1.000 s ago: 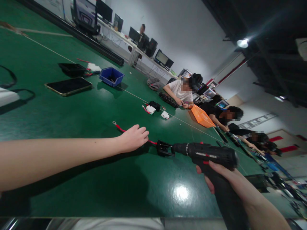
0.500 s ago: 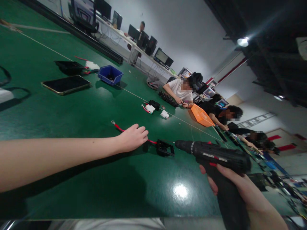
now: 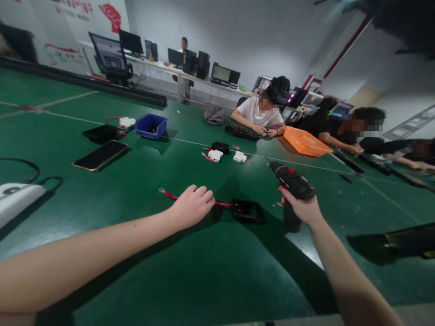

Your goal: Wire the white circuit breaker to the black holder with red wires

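Observation:
My left hand (image 3: pixel 193 206) is closed on a red cable (image 3: pixel 222 204), its fingers curled over it against the green table. A ring terminal (image 3: pixel 161 190) ends the cable on the left. At its other end lies a black plastic housing (image 3: pixel 248 211), open-framed. Gripped in my right hand (image 3: pixel 302 206) is a black cordless drill (image 3: pixel 292 181) with red accents. Its bit points up and left, beyond the housing and apart from it. Whether the drill's base touches the table I cannot tell.
White connectors (image 3: pixel 239 156) and a black part (image 3: pixel 220 147) lie farther back. A blue bin (image 3: pixel 151 126), a phone (image 3: pixel 101 155) and a white power strip (image 3: pixel 20 199) are at left. Co-workers sit beyond an orange bin (image 3: pixel 304 142). A dark object (image 3: pixel 413 240) lies at right.
My right hand has moved the drill away from me, farther over the table. My left hand stays on the cable beside the housing. The camera view has tilted and turned.

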`<state>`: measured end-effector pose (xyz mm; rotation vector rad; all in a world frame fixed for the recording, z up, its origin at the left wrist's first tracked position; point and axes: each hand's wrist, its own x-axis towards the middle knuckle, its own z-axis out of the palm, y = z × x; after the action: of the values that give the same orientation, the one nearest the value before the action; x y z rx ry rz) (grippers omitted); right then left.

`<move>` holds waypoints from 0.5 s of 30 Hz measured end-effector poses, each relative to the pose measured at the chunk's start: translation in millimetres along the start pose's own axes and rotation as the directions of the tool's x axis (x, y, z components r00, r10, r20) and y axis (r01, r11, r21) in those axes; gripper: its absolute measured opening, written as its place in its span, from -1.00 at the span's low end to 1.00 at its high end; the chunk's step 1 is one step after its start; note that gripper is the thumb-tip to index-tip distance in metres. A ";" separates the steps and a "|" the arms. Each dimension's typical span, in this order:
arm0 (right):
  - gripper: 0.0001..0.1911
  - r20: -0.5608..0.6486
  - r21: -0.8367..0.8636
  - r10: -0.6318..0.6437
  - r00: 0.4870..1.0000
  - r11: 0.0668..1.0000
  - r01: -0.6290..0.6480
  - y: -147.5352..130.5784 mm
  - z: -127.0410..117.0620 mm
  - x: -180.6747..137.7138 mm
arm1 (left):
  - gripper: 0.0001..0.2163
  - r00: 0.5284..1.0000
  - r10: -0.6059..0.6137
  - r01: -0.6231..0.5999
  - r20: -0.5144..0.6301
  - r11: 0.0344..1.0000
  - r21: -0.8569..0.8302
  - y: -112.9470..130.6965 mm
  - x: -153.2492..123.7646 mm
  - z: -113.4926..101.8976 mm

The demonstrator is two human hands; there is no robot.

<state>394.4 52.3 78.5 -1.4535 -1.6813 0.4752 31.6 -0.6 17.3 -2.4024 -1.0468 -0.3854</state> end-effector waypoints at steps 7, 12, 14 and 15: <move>-0.06 0.153 -0.711 -0.102 0.983 0.680 0.182 27.2 -21.2 5.2 | -0.83 0.997 0.020 -0.022 0.071 1.000 0.020 -1.0 5.5 -9.2; -0.17 0.288 -0.764 -0.013 0.958 0.600 0.238 31.3 -7.9 7.0 | -0.83 0.997 0.068 -0.069 0.025 0.997 0.037 -2.5 7.1 -9.3; -0.18 0.334 -0.757 -0.008 0.943 0.594 0.273 32.6 -5.5 7.0 | -0.83 0.997 0.082 -0.082 0.012 0.996 0.046 -3.3 7.2 -8.2; -0.19 0.353 -0.752 -0.007 0.936 0.593 0.288 33.6 -5.2 7.0 | -0.83 0.996 0.086 -0.086 0.009 0.995 0.051 -3.6 7.2 -7.6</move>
<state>419.5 66.3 58.9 -1.8890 -2.4444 -0.2303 33.2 1.8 28.0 -2.3950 -0.9413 -0.3164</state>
